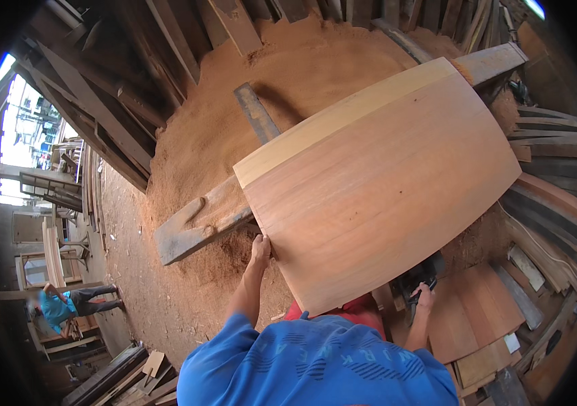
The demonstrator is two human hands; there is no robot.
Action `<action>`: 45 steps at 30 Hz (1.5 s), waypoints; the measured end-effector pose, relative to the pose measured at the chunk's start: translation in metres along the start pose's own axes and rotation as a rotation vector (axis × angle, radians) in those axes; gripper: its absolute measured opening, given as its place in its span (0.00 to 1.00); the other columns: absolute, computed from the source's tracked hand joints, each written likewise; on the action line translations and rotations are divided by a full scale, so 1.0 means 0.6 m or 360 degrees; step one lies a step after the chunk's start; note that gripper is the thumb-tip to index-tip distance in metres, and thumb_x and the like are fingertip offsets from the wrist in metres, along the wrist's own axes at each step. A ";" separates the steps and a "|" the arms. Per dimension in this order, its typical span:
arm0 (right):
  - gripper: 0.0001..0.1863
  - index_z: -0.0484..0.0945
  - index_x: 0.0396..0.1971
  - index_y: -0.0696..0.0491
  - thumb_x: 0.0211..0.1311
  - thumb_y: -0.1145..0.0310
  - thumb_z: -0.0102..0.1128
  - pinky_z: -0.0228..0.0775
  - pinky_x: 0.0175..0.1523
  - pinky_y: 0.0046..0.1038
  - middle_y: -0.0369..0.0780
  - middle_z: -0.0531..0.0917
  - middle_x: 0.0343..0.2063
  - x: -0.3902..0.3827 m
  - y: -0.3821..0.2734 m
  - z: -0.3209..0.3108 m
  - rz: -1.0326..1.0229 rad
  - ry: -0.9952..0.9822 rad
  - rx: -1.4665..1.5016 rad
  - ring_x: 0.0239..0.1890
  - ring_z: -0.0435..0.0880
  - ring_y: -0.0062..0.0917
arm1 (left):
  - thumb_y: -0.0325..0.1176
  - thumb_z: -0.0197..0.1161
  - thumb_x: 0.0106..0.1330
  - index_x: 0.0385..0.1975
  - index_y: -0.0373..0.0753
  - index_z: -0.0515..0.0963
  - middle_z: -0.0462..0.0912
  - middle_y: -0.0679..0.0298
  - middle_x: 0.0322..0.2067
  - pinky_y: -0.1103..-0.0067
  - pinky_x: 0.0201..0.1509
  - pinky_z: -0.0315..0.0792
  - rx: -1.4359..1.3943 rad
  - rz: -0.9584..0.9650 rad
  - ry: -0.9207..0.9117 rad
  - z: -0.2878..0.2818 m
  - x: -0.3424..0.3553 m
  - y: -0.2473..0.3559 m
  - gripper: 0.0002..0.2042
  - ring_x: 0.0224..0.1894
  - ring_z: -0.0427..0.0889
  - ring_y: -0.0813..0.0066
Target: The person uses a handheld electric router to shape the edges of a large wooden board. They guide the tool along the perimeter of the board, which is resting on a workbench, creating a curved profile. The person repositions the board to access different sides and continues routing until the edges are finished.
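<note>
Blue shirt [315, 365], then wooden panel [383, 176], left edge in left grip [261, 248].

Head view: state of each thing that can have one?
Long grey wooden beam: partly covered
Large light-brown wooden panel: lying over the beam
Dark handheld tool: partly hidden; on/off unclear
Bare left hand: at panel's left edge, grip unclear
Bare right hand: closed on tool
Reddish-brown sawdust: loose, heaped

Tool [421, 272] at right hand [425, 296]: panel [383, 183] is hiding part; its kind is not showing. Beam [190, 227]: panel is covering a stretch. Trousers [364, 312]: panel and shirt [315, 365] are concealing most. Shirt: lower edge is cutting it off. Co-worker [62, 308]: face is appearing blurred.
</note>
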State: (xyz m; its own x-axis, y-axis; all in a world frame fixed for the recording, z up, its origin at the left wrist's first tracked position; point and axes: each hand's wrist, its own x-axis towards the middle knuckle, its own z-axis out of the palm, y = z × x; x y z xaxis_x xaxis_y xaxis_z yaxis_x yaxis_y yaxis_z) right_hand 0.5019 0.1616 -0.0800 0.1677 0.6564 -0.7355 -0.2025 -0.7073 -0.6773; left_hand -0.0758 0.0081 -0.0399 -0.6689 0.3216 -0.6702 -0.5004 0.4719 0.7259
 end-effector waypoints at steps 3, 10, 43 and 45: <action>0.06 0.74 0.33 0.55 0.60 0.71 0.62 0.74 0.23 0.30 0.37 0.76 0.19 -0.058 -0.001 0.011 -0.0176 0.0053 -0.0003 0.17 0.77 0.26 | 0.38 0.48 0.81 0.46 0.36 0.74 0.81 0.64 0.38 0.73 0.46 0.78 0.0056 0.0129 -0.0190 -0.014 0.031 -0.039 0.12 0.40 0.80 0.73; 0.07 0.74 0.35 0.55 0.60 0.71 0.62 0.73 0.22 0.28 0.36 0.76 0.21 -0.263 0.031 0.033 -0.0644 0.0306 0.0176 0.18 0.76 0.24 | 0.41 0.47 0.81 0.47 0.35 0.71 0.82 0.58 0.42 0.66 0.42 0.85 0.0084 0.0120 -0.0852 -0.012 0.031 -0.013 0.14 0.39 0.85 0.66; 0.14 0.77 0.44 0.59 0.60 0.71 0.64 0.68 0.30 0.19 0.33 0.80 0.24 -0.914 0.247 0.256 -0.0937 0.0408 0.0220 0.24 0.76 0.13 | 0.44 0.86 0.47 0.75 0.33 0.45 0.68 0.49 0.66 0.64 0.77 0.56 0.0683 0.0559 -0.3378 0.172 -0.504 0.036 0.62 0.71 0.65 0.57; 0.14 0.77 0.46 0.59 0.60 0.72 0.63 0.68 0.29 0.19 0.33 0.79 0.24 -0.927 0.257 0.284 -0.0904 0.0434 0.0351 0.24 0.76 0.13 | 0.40 0.86 0.46 0.75 0.32 0.43 0.71 0.52 0.63 0.65 0.76 0.58 0.0636 0.0460 -0.3347 0.153 -0.498 0.026 0.63 0.68 0.68 0.61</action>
State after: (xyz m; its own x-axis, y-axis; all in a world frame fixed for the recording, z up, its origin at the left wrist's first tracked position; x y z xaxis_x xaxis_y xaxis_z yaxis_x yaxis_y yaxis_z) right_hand 0.2132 -0.2676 0.2272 0.5387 0.8008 -0.2619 -0.1982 -0.1818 -0.9632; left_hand 0.1666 -0.0053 0.1574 0.8867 0.4548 0.0830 -0.2248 0.2674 0.9370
